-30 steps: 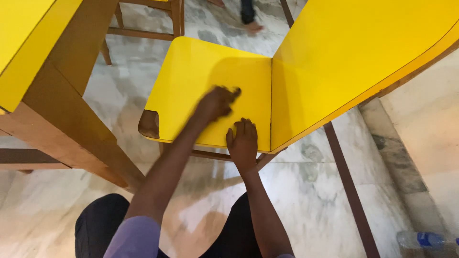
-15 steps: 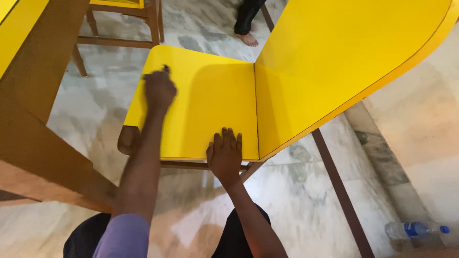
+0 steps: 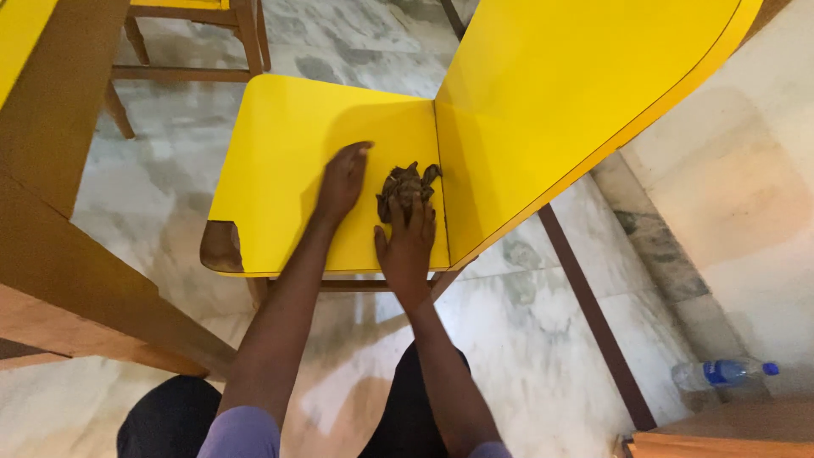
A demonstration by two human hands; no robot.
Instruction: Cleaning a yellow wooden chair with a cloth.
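Observation:
A yellow chair seat point(image 3: 280, 144) with a tall yellow backrest point(image 3: 560, 93) stands in front of me on the marble floor. A crumpled brown cloth point(image 3: 407, 182) lies on the seat close to the backrest joint. My left hand point(image 3: 342, 182) rests flat on the seat just left of the cloth, fingers spread, holding nothing. My right hand point(image 3: 405, 246) lies at the seat's front edge with its straight fingertips laid on the near side of the cloth.
The seat's front left corner point(image 3: 222, 246) is chipped to bare wood. A wooden table leg point(image 3: 76, 246) slants at the left. Another chair's legs point(image 3: 246, 42) stand beyond. A plastic water bottle point(image 3: 721, 371) lies on the floor at the right, near a wooden edge point(image 3: 721, 441).
My left hand swept from the seat's middle to its far left and back to the middle, then let the cloth go. My right hand slid forward onto the cloth.

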